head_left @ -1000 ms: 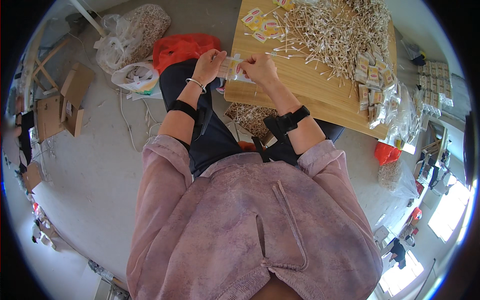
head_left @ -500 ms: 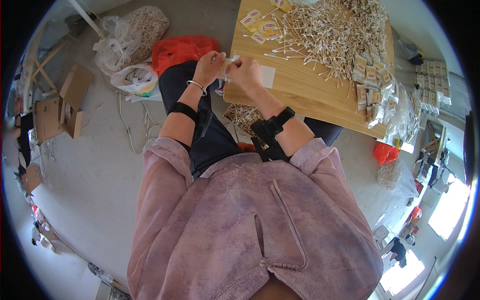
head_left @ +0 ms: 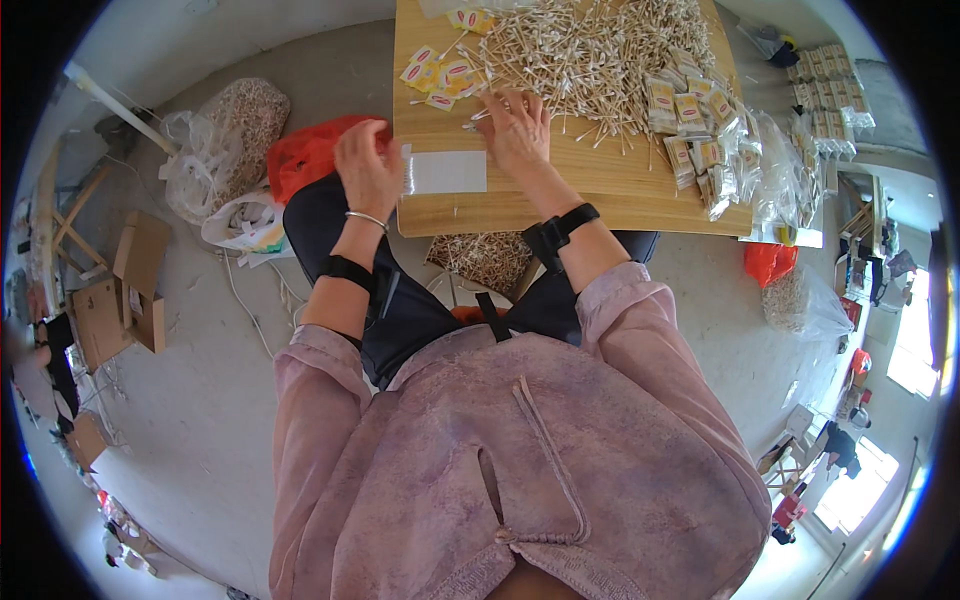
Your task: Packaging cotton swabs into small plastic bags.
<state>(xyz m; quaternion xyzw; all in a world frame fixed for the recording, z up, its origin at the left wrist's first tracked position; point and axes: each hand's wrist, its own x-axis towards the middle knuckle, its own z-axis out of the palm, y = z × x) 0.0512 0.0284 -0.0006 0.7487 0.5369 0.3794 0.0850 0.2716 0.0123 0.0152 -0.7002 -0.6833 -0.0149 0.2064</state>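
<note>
My left hand (head_left: 368, 172) hovers just off the table's left edge, above a red plastic bag (head_left: 312, 158). Its fingers look loosely bent and apart, and I see nothing between them. Beside it on the table lies a flat white rectangle (head_left: 448, 172) with a shiny clear strip at its left end. My right hand (head_left: 518, 132) is over the tabletop with fingers spread and bent downward, at the near left edge of a big heap of cotton swabs (head_left: 600, 65). Several small yellow-and-white cards (head_left: 440, 77) lie just left of those fingertips.
Small packed bags of swabs (head_left: 700, 120) pile up on the right of the wooden table (head_left: 620, 185), next to loose clear plastic bags (head_left: 775, 170). More packs are stacked beyond (head_left: 830, 100). Sacks of swabs (head_left: 245, 140) and a cardboard box (head_left: 140, 280) stand on the floor at left.
My hands have parted from the small clear packet they held together. The right hand moved to the swab heap, the left outward. The view has shifted, and the packet is no longer visible.
</note>
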